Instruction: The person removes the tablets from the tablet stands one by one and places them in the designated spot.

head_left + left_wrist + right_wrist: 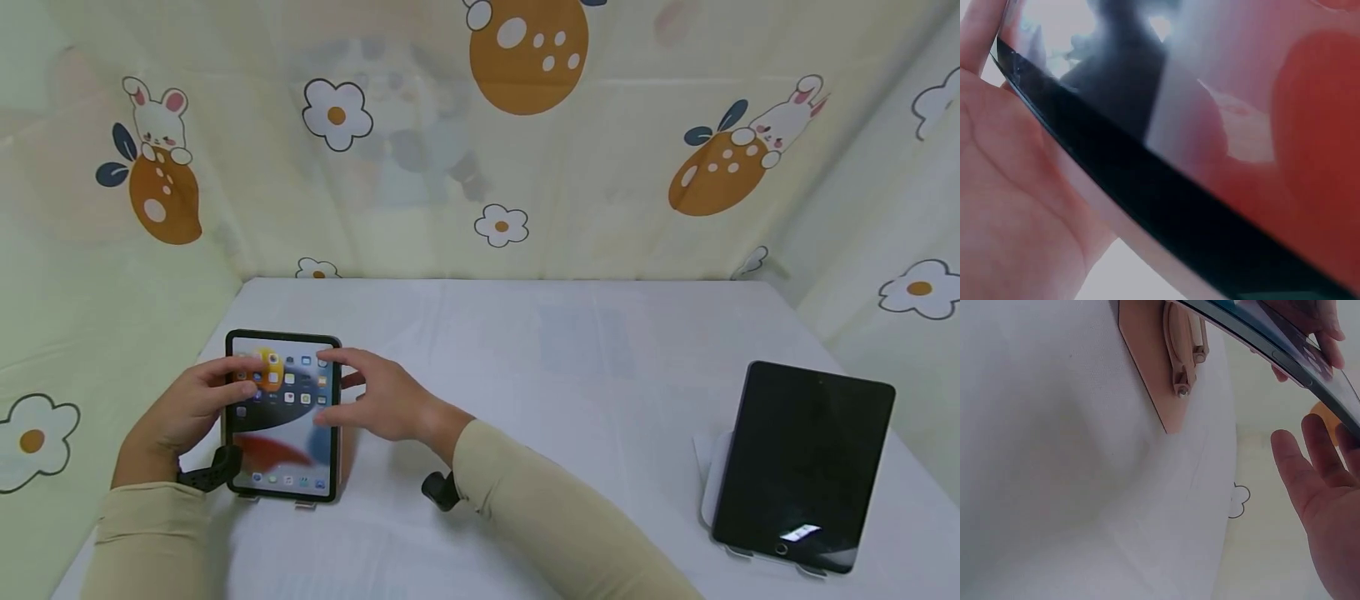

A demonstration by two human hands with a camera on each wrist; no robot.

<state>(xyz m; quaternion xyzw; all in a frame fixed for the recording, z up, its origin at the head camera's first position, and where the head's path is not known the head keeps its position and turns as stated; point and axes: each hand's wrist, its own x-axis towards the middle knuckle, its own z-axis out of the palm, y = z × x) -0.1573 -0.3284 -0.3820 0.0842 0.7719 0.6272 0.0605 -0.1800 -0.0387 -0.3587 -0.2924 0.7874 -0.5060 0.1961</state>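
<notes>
A tablet (285,442) in a dark case, its screen lit with rows of app icons, leans on a pinkish folding stand (1160,369) at the table's left. My left hand (183,408) holds its left edge, with two digits over the screen; in the right wrist view a fingertip shows behind the tablet. From the right side my right hand (393,400) reaches to the opposite edge, thumb and index finger spread and extended over the screen's border. Its fingers (1316,450) look fairly straight in the right wrist view, close by the tablet's edge.
A second tablet (802,467), black-screened with a round home button, leans on a white stand (716,479) at the table's right. White cloth covers the table (525,358). A curtain (420,192) printed with rabbits and flowers encloses the back and sides.
</notes>
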